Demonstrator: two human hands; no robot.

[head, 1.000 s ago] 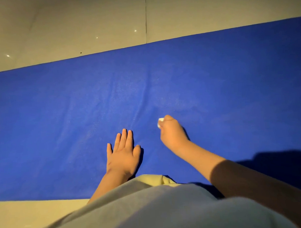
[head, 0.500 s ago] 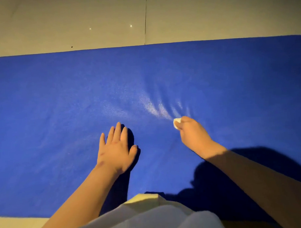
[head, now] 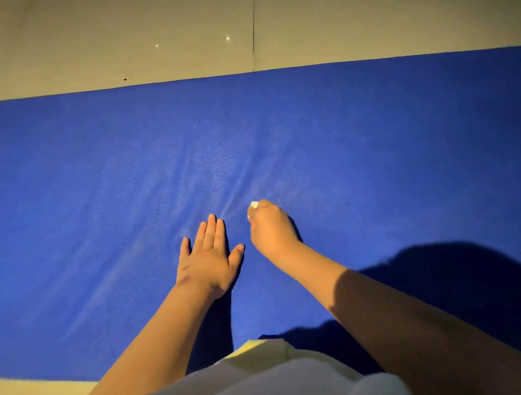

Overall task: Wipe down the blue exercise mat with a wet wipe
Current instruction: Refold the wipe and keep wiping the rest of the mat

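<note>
— So, which part of the job is this?

— The wiping itself. The right hand (head: pixel 270 229) has its fingers curled tight round a small white wipe (head: pixel 253 205). Only a corner of the wipe peeks out past the knuckles, and it is pressed down on the mat (head: pixel 105 188) near the middle of its width.

— And the other hand?

— The left hand (head: pixel 206 256) lies flat on the mat just beside it, palm down, fingers straight and close together, thumb out to the side. I'd say it is pinning the mat so it doesn't slide under the rubbing.

— Is that working?

— Partly. Soft creases fan out from between the two hands toward the far edge, so the surface bunches a little anyway.

— How much is done?

— Hard to tell; no clear wet patch shows in this light. The mat runs off both sides of the view, with pale floor (head: pixel 115 40) beyond its far edge, so there is likely plenty left.

— Next move?

— Probably a firm stroke across fresh mat, with the flat hand pressing close by and shifting along as the wipe travels. The wipe is bunched small, so unfolding it would cover more.
</note>
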